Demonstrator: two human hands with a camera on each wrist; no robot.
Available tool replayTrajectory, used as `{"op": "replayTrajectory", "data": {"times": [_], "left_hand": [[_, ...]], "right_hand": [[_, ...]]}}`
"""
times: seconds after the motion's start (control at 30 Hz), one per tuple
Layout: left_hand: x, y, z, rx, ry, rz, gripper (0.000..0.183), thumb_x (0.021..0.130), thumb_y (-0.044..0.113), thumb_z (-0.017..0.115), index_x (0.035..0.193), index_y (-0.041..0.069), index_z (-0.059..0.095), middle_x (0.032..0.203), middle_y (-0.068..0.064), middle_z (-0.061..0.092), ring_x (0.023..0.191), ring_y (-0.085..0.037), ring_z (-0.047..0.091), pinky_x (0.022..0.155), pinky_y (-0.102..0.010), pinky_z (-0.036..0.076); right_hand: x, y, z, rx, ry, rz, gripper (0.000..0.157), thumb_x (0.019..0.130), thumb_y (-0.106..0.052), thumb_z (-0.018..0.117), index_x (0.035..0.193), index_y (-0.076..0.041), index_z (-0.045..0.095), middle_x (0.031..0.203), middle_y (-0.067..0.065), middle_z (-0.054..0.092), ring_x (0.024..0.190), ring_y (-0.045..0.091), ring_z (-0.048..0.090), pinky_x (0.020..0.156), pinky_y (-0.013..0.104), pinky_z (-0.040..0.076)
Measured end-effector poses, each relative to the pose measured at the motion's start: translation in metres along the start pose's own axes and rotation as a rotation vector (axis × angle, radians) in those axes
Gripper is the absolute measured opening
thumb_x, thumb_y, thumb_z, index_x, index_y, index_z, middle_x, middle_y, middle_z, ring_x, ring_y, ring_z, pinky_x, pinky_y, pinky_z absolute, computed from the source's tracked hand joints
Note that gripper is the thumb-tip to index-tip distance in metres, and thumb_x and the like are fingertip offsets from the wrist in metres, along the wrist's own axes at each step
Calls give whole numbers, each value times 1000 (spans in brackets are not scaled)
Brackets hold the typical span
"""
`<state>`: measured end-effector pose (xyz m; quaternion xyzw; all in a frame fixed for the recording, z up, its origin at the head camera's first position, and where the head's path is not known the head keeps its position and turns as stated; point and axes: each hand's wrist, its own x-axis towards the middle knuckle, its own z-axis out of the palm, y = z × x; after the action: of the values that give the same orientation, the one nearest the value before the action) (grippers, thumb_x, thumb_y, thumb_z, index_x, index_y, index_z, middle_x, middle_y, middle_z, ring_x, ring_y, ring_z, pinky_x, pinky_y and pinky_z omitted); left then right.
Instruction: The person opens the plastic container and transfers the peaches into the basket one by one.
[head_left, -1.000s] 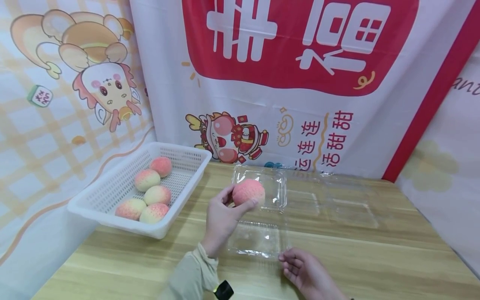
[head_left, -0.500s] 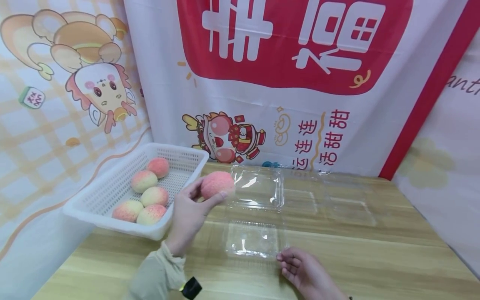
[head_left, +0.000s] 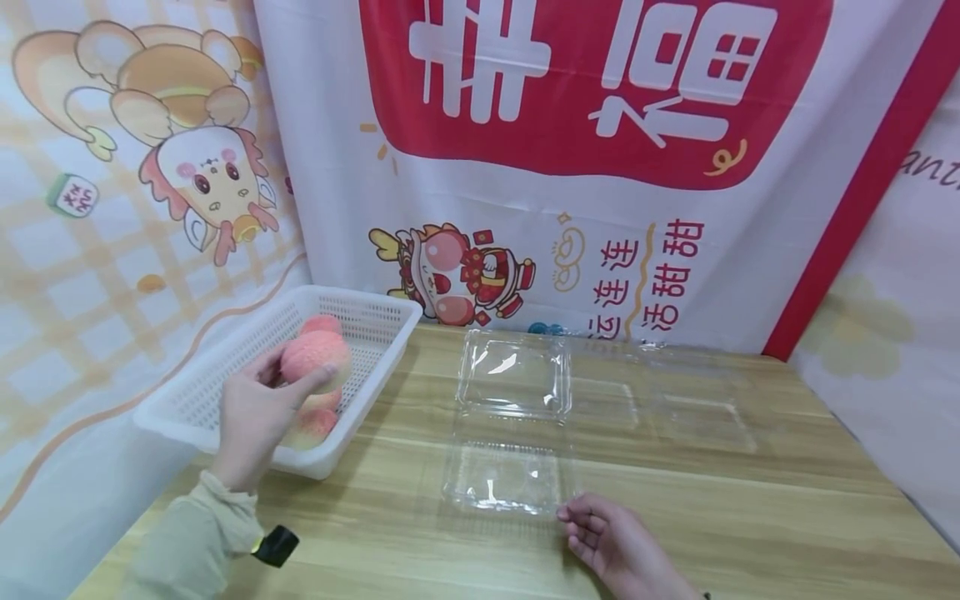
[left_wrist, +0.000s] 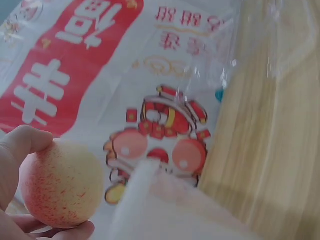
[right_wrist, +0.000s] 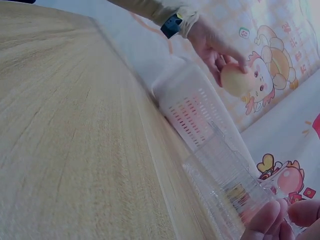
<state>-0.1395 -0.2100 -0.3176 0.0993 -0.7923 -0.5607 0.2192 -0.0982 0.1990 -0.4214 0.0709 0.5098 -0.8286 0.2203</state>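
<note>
My left hand [head_left: 258, 408] holds a pink and cream peach [head_left: 317, 358] between thumb and fingers, above the white basket [head_left: 375, 312]. Up close in the left wrist view, that peach [left_wrist: 62, 182] shows red speckles on a pale skin. More peaches [head_left: 309, 429] lie in the basket, partly hidden by the hand. On the table a clear plastic clamshell box [head_left: 513, 375] lies unfolded, both halves bare. My right hand [head_left: 615, 537] pinches its near right corner; in the right wrist view, fingertips [right_wrist: 265, 217] meet at the edge of the plastic.
More clear plastic boxes [head_left: 697, 408] stand to the right of the unfolded one, hard to make out against the wooden table [head_left: 795, 517]. A printed cloth [head_left: 600, 150] hangs behind the table, and another patterned cloth [head_left: 90, 275] lines the left side.
My left hand has carried the peach leftward, from over the clamshell box to above the basket. The right hand has stayed at the box's corner.
</note>
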Motion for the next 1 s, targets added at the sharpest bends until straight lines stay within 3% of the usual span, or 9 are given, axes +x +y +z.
{"op": "replayTrajectory", "data": {"times": [0.23,0.5,0.7,1.0], "left_hand": [[7,-22,-17,196,-2,15,88,74,50,83,143,7,50,133,-16,58,117,-26,54,77,-12,47],[14,-33,-23,334,53,50,90,75,45,84,140,-6,48,130,-29,56,116,-38,55,95,-51,47],[17,-36,-24,398,19,85,84,75,41,85,132,-11,54,125,-31,58,110,-39,57,90,-52,49],[19,-34,-26,431,-44,29,91,79,48,80,137,-14,45,132,-35,51,115,-42,52,94,-55,46]], "right_hand": [[0,-1,-1,-8,-3,-2,7,95,-11,57,94,-5,61,94,5,66,85,12,57,81,23,50],[0,0,-2,-8,-2,-4,7,95,-11,57,96,-4,60,95,6,65,86,12,57,82,24,50],[0,0,-2,-6,-11,-9,7,95,-11,57,95,-5,61,95,5,65,86,12,56,82,24,50],[-1,1,-2,-7,-27,-8,7,94,-11,57,93,-6,62,95,5,65,87,13,56,83,24,49]]}}
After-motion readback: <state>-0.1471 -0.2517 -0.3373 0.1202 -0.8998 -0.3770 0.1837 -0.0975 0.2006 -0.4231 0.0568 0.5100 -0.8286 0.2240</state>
